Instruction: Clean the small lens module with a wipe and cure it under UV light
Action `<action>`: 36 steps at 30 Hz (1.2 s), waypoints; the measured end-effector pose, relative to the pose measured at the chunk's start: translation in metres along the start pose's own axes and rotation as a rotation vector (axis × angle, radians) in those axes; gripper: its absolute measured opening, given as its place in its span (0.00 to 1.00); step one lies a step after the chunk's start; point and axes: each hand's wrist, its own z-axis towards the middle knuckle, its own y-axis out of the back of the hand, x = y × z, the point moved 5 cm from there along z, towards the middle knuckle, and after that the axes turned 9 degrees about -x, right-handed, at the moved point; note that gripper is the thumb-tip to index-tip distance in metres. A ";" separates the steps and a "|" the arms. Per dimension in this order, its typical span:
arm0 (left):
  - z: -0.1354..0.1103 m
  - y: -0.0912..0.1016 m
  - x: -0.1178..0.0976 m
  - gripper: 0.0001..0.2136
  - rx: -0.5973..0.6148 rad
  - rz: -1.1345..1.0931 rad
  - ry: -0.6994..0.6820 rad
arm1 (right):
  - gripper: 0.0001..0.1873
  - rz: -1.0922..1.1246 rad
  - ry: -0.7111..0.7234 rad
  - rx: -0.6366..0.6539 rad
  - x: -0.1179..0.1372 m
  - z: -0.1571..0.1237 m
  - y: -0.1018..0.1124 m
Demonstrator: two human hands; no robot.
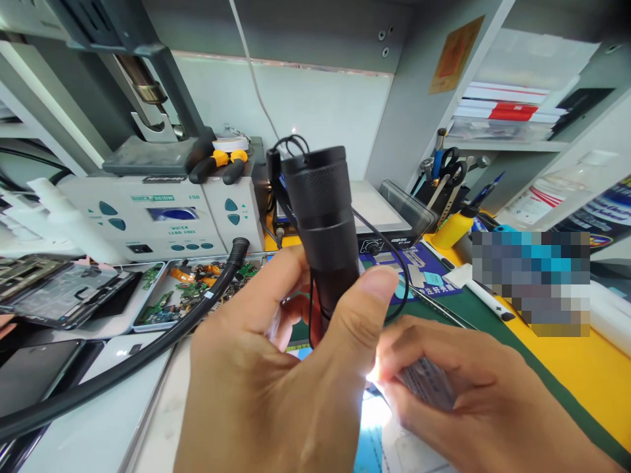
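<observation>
My left hand (276, 368) is wrapped around a black knurled flashlight (323, 217), held upright in the middle of the view with its thin black wrist cord (394, 263) looping to the right. Bright light glows at the torch's lower end, between my two hands. Just right of it and lower, my right hand (473, 387) pinches a small flat greyish piece (426, 384) in the glow; I cannot make out what it is.
A white soldering station (162, 217) stands at the back left with a thick black hose (148, 348) running forward. A tray of circuit boards (192, 292), opened phones (59, 289), a green mat (468, 315) and a tool holder (446, 174) surround the hands.
</observation>
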 end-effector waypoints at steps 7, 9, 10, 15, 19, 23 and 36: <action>-0.005 -0.002 -0.005 0.12 -0.032 -0.059 0.085 | 0.07 0.026 0.005 -0.004 -0.002 0.000 0.002; -0.007 -0.003 -0.008 0.07 -0.028 -0.073 0.092 | 0.08 0.016 0.008 0.008 -0.001 -0.001 0.002; -0.007 -0.003 -0.010 0.07 -0.029 -0.075 0.100 | 0.08 0.010 0.013 0.017 -0.001 -0.001 0.001; -0.008 -0.003 -0.011 0.07 -0.042 -0.070 0.069 | 0.07 0.005 0.016 0.010 0.000 0.001 -0.001; -0.007 -0.004 -0.009 0.09 -0.034 -0.066 0.019 | 0.06 0.023 -0.010 -0.014 -0.002 0.000 0.001; -0.007 -0.003 -0.009 0.09 -0.026 -0.034 0.007 | 0.07 0.003 0.014 0.000 -0.001 -0.001 0.000; -0.007 -0.004 -0.003 0.03 -0.114 -0.118 -0.080 | 0.07 0.005 -0.044 0.008 0.000 0.003 0.001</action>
